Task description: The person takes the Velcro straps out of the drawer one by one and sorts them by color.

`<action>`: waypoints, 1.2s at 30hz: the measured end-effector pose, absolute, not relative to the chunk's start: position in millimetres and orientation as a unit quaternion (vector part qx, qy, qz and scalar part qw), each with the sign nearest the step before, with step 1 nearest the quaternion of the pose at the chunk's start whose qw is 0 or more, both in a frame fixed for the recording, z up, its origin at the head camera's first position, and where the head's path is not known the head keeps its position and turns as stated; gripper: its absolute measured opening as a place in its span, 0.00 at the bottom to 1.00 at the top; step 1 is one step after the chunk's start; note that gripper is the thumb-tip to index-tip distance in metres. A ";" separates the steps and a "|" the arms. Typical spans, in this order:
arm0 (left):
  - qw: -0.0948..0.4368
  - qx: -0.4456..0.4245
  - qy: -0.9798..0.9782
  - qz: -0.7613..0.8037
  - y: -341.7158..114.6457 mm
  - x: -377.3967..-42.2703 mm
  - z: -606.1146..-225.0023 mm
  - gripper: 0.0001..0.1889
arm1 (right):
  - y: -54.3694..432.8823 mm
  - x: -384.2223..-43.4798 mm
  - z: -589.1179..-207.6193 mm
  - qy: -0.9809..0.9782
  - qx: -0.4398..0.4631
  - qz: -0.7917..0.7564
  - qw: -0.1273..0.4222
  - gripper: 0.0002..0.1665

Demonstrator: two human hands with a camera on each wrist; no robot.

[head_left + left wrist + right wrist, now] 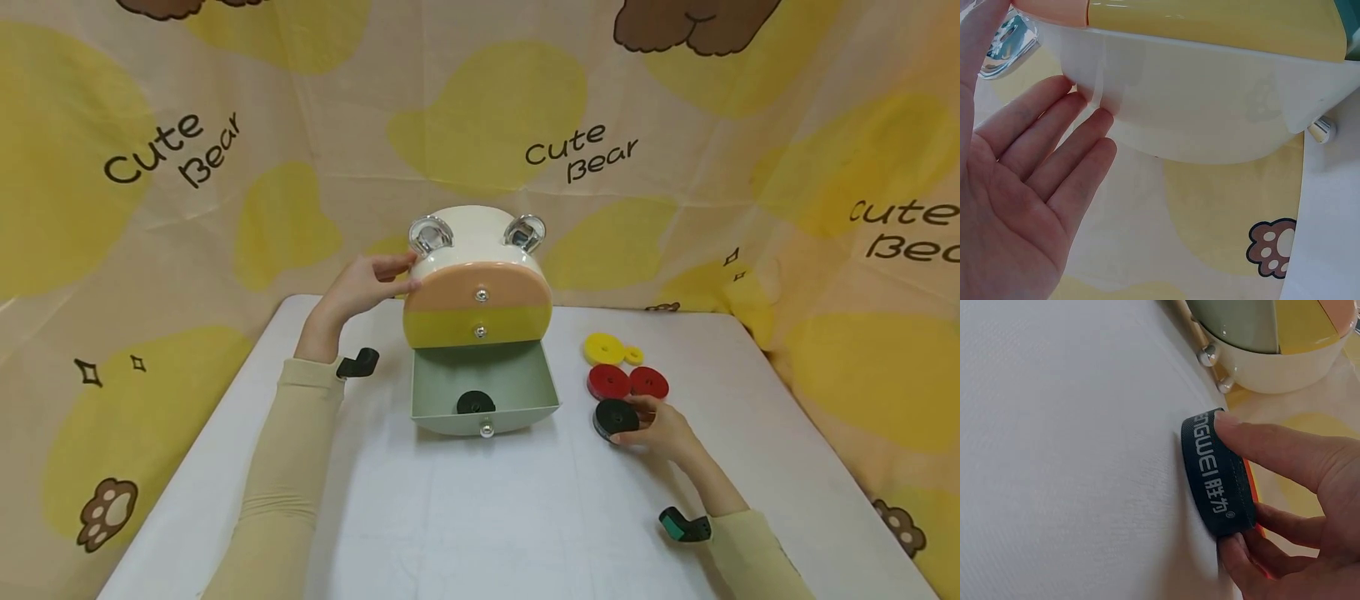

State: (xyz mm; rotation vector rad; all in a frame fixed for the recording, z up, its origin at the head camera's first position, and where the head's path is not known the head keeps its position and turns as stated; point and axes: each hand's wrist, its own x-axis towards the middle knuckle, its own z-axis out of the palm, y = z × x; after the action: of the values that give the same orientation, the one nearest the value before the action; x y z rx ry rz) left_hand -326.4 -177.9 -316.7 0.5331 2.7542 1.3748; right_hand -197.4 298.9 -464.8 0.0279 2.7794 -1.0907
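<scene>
A small drawer box (480,242) with a white shell and silver ears stands on the table. Its green bottom drawer (517,375) is pulled out, and a black tape roll (476,403) lies inside. My left hand (363,287) rests its fingertips against the box's left side; in the left wrist view its fingers (1082,169) are nearly straight. To the right of the drawer, my right hand (663,429) pinches another black tape roll (617,417) between thumb and fingers. White lettering runs along that roll's outer band (1216,472) in the right wrist view.
Behind the held roll lie two red tape rolls (608,382) side by side. Farther back are a large yellow roll (603,348) and a small yellow one (633,356). A patterned cloth (480,108) hangs behind the white table (465,517).
</scene>
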 end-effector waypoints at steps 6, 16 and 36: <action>0.010 0.170 0.881 0.442 -179.0 -325.3 -316.0 0.38 | 301.4 -195.3 -457.4 0.921 0.011 -0.384 0.066 0.45; -0.001 0.181 0.880 0.438 -178.4 -327.6 -315.9 0.35 | 293.5 -193.1 -428.4 0.912 0.017 -0.410 0.024 0.41; -0.001 0.174 0.880 0.443 -178.6 -327.2 -317.8 0.34 | 226.0 -215.8 -390.1 0.876 -0.080 -0.475 0.019 0.35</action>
State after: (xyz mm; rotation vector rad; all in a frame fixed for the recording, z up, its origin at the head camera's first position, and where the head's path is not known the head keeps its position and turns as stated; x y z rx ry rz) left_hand -327.2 -178.6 -317.8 0.5484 2.7660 1.3915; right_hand -215.8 226.0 -390.1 -0.2498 2.7193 -1.4759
